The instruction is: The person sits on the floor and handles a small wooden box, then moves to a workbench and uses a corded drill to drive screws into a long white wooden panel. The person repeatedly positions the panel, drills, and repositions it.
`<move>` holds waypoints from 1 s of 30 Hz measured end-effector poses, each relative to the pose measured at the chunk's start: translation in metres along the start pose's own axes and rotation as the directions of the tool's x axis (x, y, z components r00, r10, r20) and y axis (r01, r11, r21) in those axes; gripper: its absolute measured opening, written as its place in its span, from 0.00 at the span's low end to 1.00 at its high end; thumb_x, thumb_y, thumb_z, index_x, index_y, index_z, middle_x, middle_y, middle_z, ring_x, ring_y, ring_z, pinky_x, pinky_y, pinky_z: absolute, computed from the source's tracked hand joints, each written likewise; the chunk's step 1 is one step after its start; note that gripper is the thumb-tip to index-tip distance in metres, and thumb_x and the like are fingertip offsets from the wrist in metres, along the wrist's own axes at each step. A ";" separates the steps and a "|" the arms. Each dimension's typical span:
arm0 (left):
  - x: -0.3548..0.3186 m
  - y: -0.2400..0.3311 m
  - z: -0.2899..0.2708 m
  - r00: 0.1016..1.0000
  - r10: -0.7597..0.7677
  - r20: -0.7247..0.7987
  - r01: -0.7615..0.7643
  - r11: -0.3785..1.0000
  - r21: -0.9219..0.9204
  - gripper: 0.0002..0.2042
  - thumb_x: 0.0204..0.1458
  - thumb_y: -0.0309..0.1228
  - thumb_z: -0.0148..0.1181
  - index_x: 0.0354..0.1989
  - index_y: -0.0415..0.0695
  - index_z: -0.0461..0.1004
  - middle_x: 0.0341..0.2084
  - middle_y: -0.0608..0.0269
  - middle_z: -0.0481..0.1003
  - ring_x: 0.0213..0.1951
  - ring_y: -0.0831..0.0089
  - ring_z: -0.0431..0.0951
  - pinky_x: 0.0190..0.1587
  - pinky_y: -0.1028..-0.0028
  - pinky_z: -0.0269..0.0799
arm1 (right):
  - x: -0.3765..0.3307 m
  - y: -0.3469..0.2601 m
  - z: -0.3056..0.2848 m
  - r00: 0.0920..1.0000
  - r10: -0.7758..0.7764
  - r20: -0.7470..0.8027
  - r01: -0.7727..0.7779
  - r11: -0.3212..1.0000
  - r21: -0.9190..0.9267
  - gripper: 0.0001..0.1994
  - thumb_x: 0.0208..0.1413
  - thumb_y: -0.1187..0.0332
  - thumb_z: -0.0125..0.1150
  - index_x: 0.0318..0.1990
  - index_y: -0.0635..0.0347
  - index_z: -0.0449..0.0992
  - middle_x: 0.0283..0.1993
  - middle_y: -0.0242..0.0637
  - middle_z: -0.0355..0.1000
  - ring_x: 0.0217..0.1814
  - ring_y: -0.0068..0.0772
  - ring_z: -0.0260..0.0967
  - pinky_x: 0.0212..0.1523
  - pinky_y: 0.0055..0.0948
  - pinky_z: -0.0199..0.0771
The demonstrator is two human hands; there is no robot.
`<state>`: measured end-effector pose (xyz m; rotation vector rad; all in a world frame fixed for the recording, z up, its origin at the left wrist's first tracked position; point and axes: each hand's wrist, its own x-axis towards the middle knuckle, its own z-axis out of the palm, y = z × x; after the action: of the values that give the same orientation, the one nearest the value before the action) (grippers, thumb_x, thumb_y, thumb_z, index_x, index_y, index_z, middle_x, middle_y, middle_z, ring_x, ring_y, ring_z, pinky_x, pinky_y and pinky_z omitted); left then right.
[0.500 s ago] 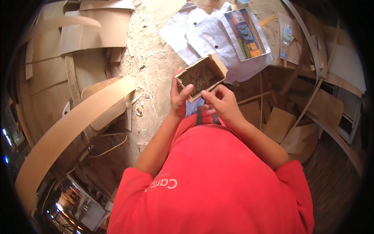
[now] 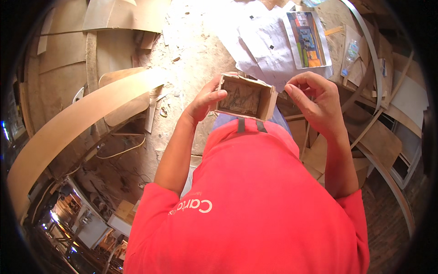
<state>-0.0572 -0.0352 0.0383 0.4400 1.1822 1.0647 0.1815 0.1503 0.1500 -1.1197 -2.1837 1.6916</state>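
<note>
The left hand (image 2: 203, 102) forms the grip: thumb laid along the left wall of a small open wooden box (image 2: 246, 97), fingers presumably wrapped behind it, holding it up in front of the chest with its open face toward the camera. The right hand (image 2: 315, 102) is released and holds nothing; its fingers curl just beside the box's right wall, not touching it. The box is built of thin board walls around a darker back panel; it appears light enough for one-hand support and stiff across its faces, but the thin walls and their corner joints are judged to be the weak points. Recommended hold: clasp two opposite walls near the corners, or support the back panel from behind; avoid squeezing a wall mid-span and avoid prying on a free edge. The raw wood surface looks dry and matte, so slip is unlikely. Beyond the hands, white paper sheets (image 2: 260, 34) and a colour-printed sheet (image 2: 306, 40) lie on the dusty bench (image 2: 191, 50), with curved plywood strips (image 2: 73, 123) at the left.
</note>
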 end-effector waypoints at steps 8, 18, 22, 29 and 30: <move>0.009 -0.014 -0.013 0.965 -0.168 0.200 0.138 0.978 0.155 0.38 0.45 0.53 0.67 0.64 0.43 0.71 0.59 0.57 0.71 0.59 0.64 0.72 0.61 0.64 0.68 | -0.003 0.012 0.014 1.000 0.000 0.019 -0.002 0.996 0.089 0.08 0.58 0.69 0.70 0.42 0.63 0.82 0.37 0.39 0.79 0.41 0.31 0.79 0.45 0.33 0.80; 0.065 -0.136 0.044 0.917 -0.283 0.283 0.375 0.853 -0.363 0.29 0.50 0.36 0.58 0.64 0.47 0.66 0.48 0.61 0.74 0.50 0.71 0.75 0.49 0.74 0.73 | -0.021 0.148 0.105 0.983 0.061 0.175 -0.050 0.997 -0.065 0.18 0.58 0.64 0.54 0.55 0.54 0.78 0.67 0.55 0.68 0.70 0.58 0.65 0.69 0.44 0.67; 0.057 -0.142 0.038 0.935 -0.294 0.196 0.349 0.677 -0.648 0.23 0.54 0.43 0.58 0.56 0.44 0.71 0.42 0.62 0.73 0.42 0.68 0.77 0.43 0.68 0.74 | -0.034 0.143 0.121 0.987 0.043 0.158 -0.039 0.999 -0.024 0.20 0.54 0.68 0.54 0.54 0.58 0.79 0.64 0.55 0.70 0.65 0.59 0.68 0.66 0.49 0.68; 0.125 -0.119 0.033 0.693 -0.717 -0.078 0.715 0.669 0.201 0.53 0.44 0.70 0.66 0.70 0.41 0.59 0.64 0.39 0.63 0.57 0.49 0.72 0.48 0.44 0.73 | -0.046 0.135 0.188 0.968 0.020 0.252 0.042 0.971 -0.237 0.21 0.56 0.59 0.54 0.53 0.56 0.82 0.60 0.56 0.73 0.61 0.57 0.69 0.65 0.58 0.62; 0.132 -0.105 0.048 0.692 -0.721 -0.029 0.675 0.633 0.379 0.56 0.42 0.70 0.68 0.71 0.41 0.57 0.65 0.38 0.61 0.59 0.48 0.71 0.48 0.41 0.73 | -0.044 0.126 0.189 0.942 0.069 0.329 0.019 0.967 -0.256 0.21 0.57 0.58 0.53 0.53 0.55 0.82 0.59 0.56 0.73 0.61 0.58 0.69 0.65 0.58 0.62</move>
<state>0.0313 0.0382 -0.0944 0.2731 1.2793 0.1201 0.1677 -0.0129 -0.0135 -0.9721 -2.6727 1.7590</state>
